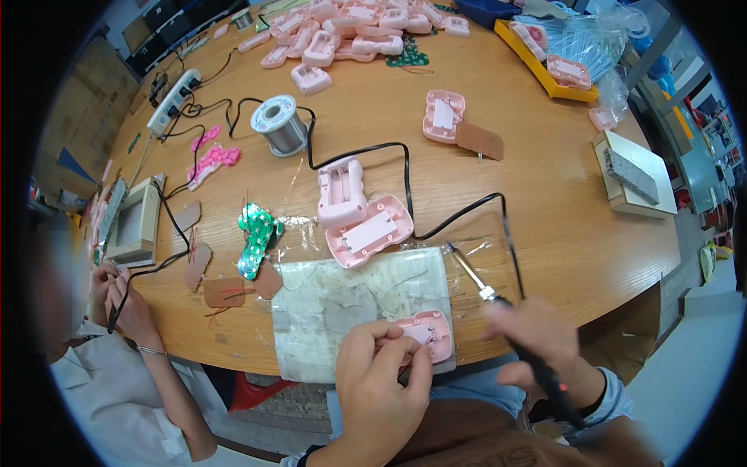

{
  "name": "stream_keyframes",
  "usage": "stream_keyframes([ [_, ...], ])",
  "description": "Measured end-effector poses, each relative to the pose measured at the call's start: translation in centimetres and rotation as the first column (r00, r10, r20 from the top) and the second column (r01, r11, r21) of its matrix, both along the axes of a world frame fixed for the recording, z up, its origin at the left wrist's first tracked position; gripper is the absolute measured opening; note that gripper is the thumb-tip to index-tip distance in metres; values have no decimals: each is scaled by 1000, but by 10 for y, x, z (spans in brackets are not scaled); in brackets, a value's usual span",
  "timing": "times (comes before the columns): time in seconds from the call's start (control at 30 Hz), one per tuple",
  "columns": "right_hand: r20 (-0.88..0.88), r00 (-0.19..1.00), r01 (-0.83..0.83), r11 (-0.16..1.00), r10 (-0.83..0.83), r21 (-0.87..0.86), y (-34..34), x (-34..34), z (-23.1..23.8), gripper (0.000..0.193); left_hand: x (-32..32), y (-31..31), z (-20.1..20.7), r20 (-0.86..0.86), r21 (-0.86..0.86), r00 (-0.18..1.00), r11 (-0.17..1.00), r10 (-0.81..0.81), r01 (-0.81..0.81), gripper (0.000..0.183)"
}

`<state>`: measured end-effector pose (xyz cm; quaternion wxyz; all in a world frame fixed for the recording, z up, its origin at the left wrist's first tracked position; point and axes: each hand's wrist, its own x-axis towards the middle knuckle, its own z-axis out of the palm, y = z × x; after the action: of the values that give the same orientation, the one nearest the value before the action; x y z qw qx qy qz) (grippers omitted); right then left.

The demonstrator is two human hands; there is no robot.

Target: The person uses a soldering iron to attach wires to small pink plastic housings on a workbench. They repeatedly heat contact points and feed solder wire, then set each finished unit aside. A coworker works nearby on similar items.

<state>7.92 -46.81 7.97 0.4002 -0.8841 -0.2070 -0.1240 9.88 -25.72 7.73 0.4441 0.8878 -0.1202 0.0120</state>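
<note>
My left hand point(383, 377) is closed over the near end of a pink plastic shell point(441, 331), its fingers bent and hiding part of it. That shell lies at the front edge of a stained whitish mat point(311, 342). A soldering iron point(537, 366) with a black handle and a metal shaft is in my right hand point(541, 327), which is blurred by motion. The iron's tip points away to the upper left, over the mat's right edge. Beyond the mat, a pink shell with a battery bay point(342, 191) leans against another open pink shell point(370, 231).
A solder spool point(288, 132) stands behind, and the iron's black cord point(459, 212) loops across the table. Green circuit boards point(257, 241) and brown boards point(224, 293) lie left. Another person's hands point(124, 303) work at the left edge. Pink shells point(319, 48) are heaped at the back.
</note>
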Motion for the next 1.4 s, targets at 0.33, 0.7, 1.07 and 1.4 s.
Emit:
stream_keyframes([
  [0.33,-38,993,-88,936,108,342,-23,-27,6,29,5,-3,12,-95,10,995,1000,-2,3,8],
  [0.7,-130,955,-231,943,266,238,-22,-16,10,22,6,-3,13,-75,39,997,998,-35,38,8],
  [1.07,-59,978,-175,941,200,290,-22,-16,9,26,7,-4,14,-95,48,995,999,-18,22,8],
  [1.4,-9,994,-95,927,105,363,-18,-14,5,22,9,-5,15,-65,61,998,998,-18,22,6],
])
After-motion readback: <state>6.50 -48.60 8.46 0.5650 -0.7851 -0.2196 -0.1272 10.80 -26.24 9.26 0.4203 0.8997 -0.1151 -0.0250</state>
